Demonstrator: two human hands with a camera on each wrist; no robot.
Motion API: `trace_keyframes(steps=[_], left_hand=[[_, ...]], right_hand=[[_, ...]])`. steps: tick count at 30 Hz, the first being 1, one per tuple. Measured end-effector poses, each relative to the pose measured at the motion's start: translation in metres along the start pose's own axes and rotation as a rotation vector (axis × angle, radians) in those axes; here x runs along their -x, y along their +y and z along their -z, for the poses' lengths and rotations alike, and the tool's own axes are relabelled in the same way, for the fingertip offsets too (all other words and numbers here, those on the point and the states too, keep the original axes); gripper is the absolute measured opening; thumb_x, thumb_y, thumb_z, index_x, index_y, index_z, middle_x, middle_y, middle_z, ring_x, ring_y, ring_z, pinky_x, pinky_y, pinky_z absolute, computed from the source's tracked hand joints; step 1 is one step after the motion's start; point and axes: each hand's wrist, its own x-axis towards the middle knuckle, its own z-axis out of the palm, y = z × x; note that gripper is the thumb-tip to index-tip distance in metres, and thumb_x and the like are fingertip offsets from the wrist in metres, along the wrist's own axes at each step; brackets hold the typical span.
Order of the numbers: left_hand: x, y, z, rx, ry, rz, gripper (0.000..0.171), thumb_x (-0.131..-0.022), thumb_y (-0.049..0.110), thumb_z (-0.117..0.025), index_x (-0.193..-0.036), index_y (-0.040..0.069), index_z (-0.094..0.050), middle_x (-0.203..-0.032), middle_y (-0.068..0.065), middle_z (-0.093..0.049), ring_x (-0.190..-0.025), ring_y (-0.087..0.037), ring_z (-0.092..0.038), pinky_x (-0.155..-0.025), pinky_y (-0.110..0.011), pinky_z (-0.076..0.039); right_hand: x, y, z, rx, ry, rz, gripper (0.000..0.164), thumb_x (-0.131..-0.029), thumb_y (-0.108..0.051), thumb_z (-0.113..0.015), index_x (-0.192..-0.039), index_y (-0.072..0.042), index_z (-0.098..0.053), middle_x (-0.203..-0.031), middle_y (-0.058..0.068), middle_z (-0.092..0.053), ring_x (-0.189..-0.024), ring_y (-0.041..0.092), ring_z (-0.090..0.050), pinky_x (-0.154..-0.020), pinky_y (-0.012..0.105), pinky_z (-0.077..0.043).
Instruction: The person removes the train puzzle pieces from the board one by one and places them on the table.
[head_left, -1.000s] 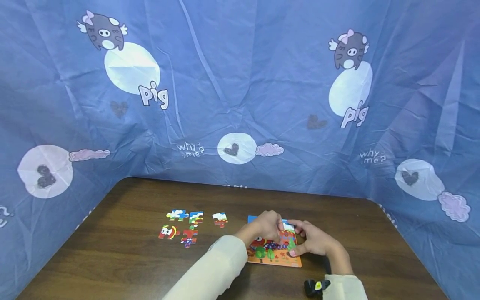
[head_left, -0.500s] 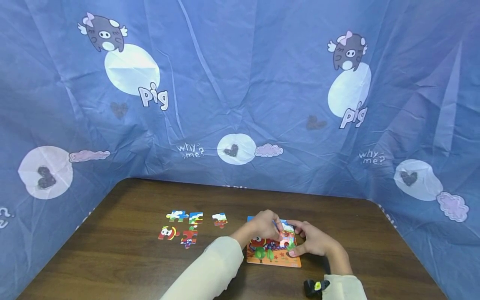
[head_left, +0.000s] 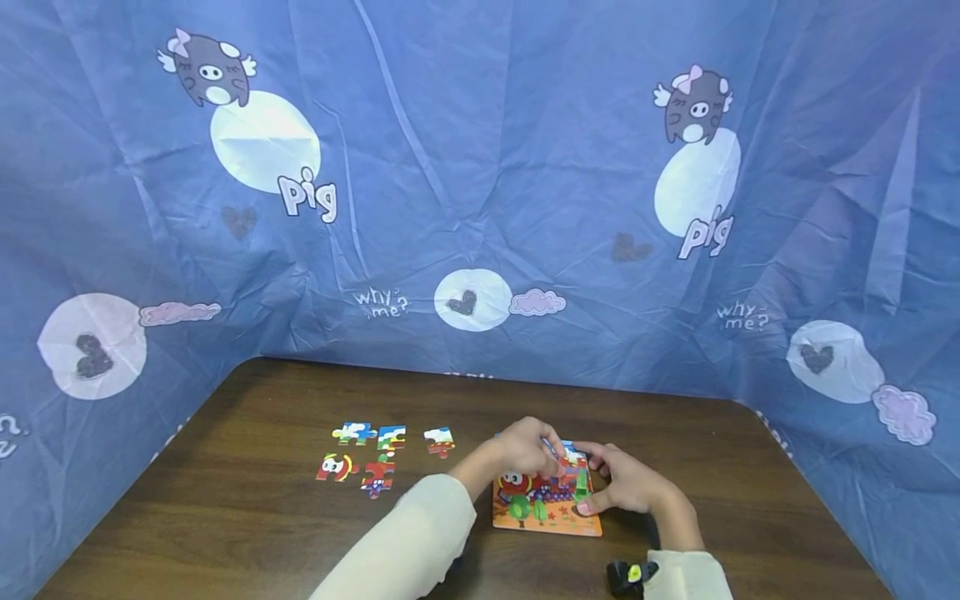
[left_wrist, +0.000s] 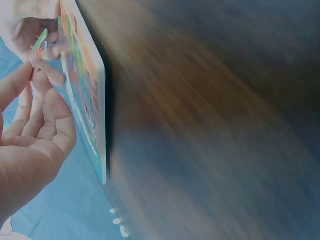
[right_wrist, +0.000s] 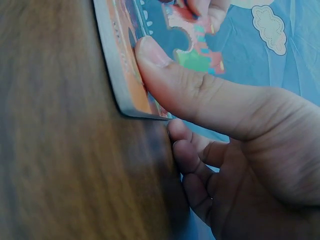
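My left hand (head_left: pixel 525 448) pinches a jigsaw piece (right_wrist: pixel 195 61) between thumb and fingertips. The piece has green and red on it and is tilted up off the puzzle board (head_left: pixel 547 518), over its right half. In the left wrist view the jigsaw piece (left_wrist: pixel 40 46) stands out past the fingertips. The board has an orange lower strip, green trees and a red character. My right hand (head_left: pixel 633 485) holds the board at its right edge, thumb pressed on its face near the lower corner. My left hand covers the board's upper middle.
Several loose jigsaw pieces lie on the brown table (head_left: pixel 247 500) left of the board, among them an eye piece (head_left: pixel 335 467) and a lone red-and-white piece (head_left: pixel 439 440). A black wrist device (head_left: pixel 628 575) sits by the right sleeve. A blue curtain (head_left: pixel 480 208) surrounds the table.
The piece in my left hand has tilted up and turned over the board's right side. The left hand has shifted slightly left. My right hand stays on the board's edge.
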Motion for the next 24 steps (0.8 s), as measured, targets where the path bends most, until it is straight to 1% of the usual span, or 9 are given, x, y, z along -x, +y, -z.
trace_keyframes(steps=[5,9,12,15,19,21,24], left_hand=[[0.003,-0.005,0.008,0.058,-0.012,-0.014,0.016,-0.085,-0.001,-0.077,-0.096,0.006,-0.067,-0.076,-0.006,-0.069,-0.066,-0.016,-0.06,-0.06,-0.032,-0.048],[0.005,-0.012,0.016,0.104,-0.02,-0.034,0.017,-0.084,-0.002,-0.076,-0.098,0.003,-0.067,-0.08,-0.007,-0.07,-0.07,-0.018,-0.063,-0.065,-0.035,-0.053],[0.008,-0.015,0.022,0.113,-0.02,-0.039,0.017,-0.085,-0.002,-0.075,-0.1,0.002,-0.067,-0.081,-0.007,-0.07,-0.07,-0.017,-0.063,-0.066,-0.035,-0.054],[0.013,-0.016,0.029,0.108,-0.017,-0.044,0.018,-0.085,-0.003,-0.073,-0.102,0.0,-0.067,-0.081,-0.006,-0.07,-0.069,-0.015,-0.062,-0.065,-0.033,-0.053],[0.019,-0.017,0.036,0.114,-0.031,-0.062,0.019,-0.084,-0.006,-0.07,-0.102,-0.002,-0.066,-0.08,-0.006,-0.07,-0.069,-0.014,-0.063,-0.068,-0.035,-0.055],[0.022,-0.02,0.04,0.117,-0.037,-0.075,0.019,-0.084,-0.007,-0.07,-0.101,-0.002,-0.065,-0.08,-0.006,-0.069,-0.069,-0.014,-0.063,-0.068,-0.034,-0.055],[0.027,-0.023,0.047,0.106,-0.038,-0.09,0.018,-0.084,-0.008,-0.07,-0.1,-0.001,-0.065,-0.079,-0.006,-0.068,-0.069,-0.013,-0.062,-0.064,-0.031,-0.051]], right_hand=[[0.0,0.0,0.0,0.014,0.003,0.003,0.094,-0.07,-0.025,-0.096,-0.151,-0.011,-0.049,-0.113,0.009,-0.05,-0.105,0.026,-0.048,-0.092,0.049,-0.043],[-0.001,0.0,0.0,0.019,0.008,-0.001,0.094,-0.07,-0.025,-0.096,-0.15,-0.011,-0.049,-0.113,0.008,-0.05,-0.106,0.026,-0.049,-0.093,0.05,-0.044],[-0.002,0.0,0.0,0.024,0.016,-0.01,0.094,-0.069,-0.025,-0.096,-0.15,-0.011,-0.05,-0.112,0.008,-0.051,-0.105,0.026,-0.049,-0.093,0.049,-0.044],[-0.003,0.001,0.0,0.039,0.026,-0.02,0.094,-0.069,-0.026,-0.097,-0.149,-0.012,-0.051,-0.112,0.006,-0.052,-0.106,0.026,-0.049,-0.094,0.049,-0.044],[-0.002,0.001,-0.001,0.049,0.031,-0.024,0.094,-0.068,-0.027,-0.097,-0.149,-0.012,-0.051,-0.113,0.006,-0.052,-0.106,0.026,-0.05,-0.095,0.049,-0.044],[-0.002,0.0,-0.001,0.043,0.03,-0.029,0.094,-0.068,-0.026,-0.097,-0.149,-0.012,-0.051,-0.113,0.006,-0.052,-0.106,0.026,-0.049,-0.095,0.05,-0.044],[-0.001,-0.001,-0.001,0.043,0.03,-0.035,0.094,-0.068,-0.026,-0.097,-0.149,-0.013,-0.051,-0.114,0.006,-0.052,-0.107,0.026,-0.05,-0.096,0.052,-0.043]])
